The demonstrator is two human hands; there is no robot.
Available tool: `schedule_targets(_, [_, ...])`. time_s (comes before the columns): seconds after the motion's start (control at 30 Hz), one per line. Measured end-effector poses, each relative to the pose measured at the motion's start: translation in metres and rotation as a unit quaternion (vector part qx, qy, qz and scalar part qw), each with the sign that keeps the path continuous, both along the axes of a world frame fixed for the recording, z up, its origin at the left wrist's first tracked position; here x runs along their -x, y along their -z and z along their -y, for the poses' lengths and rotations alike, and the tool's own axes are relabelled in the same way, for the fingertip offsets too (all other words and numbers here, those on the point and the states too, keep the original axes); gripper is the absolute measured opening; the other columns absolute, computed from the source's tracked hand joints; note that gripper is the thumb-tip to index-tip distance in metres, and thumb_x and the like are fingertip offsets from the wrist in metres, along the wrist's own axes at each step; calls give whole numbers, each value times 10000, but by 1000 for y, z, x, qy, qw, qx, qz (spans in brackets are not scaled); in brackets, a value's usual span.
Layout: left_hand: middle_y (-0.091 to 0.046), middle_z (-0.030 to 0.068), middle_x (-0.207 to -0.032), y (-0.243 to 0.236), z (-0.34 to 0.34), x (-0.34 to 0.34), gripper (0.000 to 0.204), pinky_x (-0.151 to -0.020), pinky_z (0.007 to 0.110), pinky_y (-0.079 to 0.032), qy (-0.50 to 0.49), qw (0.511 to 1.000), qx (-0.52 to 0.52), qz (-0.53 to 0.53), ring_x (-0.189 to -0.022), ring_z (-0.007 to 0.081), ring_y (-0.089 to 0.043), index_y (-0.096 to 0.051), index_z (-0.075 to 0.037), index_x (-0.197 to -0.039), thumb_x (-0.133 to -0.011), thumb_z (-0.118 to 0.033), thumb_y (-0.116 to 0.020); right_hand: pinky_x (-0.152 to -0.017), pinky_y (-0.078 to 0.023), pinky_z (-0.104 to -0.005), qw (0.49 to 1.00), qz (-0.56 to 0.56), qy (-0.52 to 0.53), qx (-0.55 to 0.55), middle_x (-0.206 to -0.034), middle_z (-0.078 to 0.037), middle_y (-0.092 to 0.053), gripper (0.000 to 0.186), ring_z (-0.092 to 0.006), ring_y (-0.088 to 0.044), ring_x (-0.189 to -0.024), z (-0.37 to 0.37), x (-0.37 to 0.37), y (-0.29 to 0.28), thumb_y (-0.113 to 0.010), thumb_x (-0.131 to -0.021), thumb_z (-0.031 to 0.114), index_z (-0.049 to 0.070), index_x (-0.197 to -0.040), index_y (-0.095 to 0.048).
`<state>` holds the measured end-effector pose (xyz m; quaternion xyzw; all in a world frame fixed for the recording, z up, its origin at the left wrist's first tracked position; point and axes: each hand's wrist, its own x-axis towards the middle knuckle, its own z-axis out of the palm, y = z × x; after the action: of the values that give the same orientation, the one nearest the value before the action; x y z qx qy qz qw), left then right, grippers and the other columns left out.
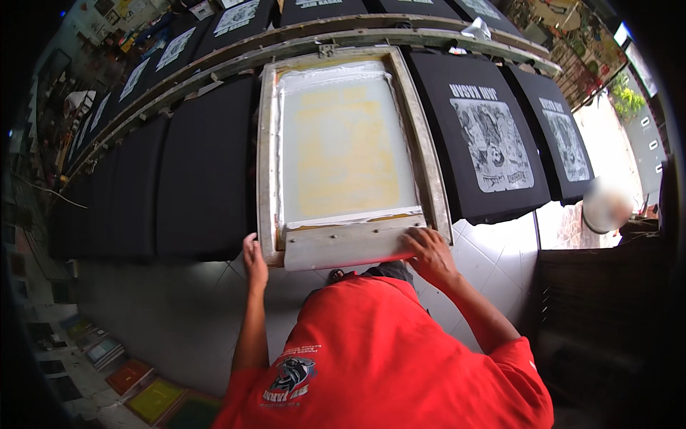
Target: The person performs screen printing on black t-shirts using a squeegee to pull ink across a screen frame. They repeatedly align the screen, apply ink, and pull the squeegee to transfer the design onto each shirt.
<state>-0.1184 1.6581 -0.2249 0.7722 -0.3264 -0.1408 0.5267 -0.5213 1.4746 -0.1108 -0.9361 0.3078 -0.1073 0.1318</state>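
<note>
A wooden screen printing frame (269,154) lies in front of me over the row of dark shirts. Its pale mesh (343,150) has a yellowish tint, and white ink (336,74) is smeared along the far end. Across the near end rests a wide squeegee (350,243) with a white ink line at its blade. My left hand (254,263) is closed at the frame's near left corner, its fingers along the outer side. My right hand (429,253) is closed over the squeegee's right end, close to the frame's near right corner.
To the right lie black shirts (427,129) with white prints; plain black shirts (207,168) lie to the left. Long rails (214,70) run behind the frame, with more printed shirts beyond. Coloured screens (153,400) lean at lower left. A white bucket-like container (606,206) stands at right.
</note>
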Motion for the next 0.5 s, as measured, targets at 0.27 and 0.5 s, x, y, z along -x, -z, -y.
schedule_targets(0.27, [-533, 250, -1267, -16, 14, 15, 530, -1005, 415, -382, -15, 1000, 0, -18, -1163, 382, -522, -455, 16, -1316, -1029, -421, -365, -944, -477, -413, 998, -22, 14, 60, -1120, -92, -661, 401, -275, -613, -1053, 1, -14, -19, -740, -728, 176, 73, -1104, -645])
schedule_targets(0.5, [-515, 259, -1293, -11, 13, 9, 525, -1020, 433, -367, -23, 999, -37, -16, -1187, 400, -503, -434, 11, -1340, -1026, -406, -376, -825, -525, -412, 1000, -19, -13, -20, -1013, -115, -684, 386, -299, -638, -971, 40, -35, -63, -769, -724, 212, 42, -1055, -667])
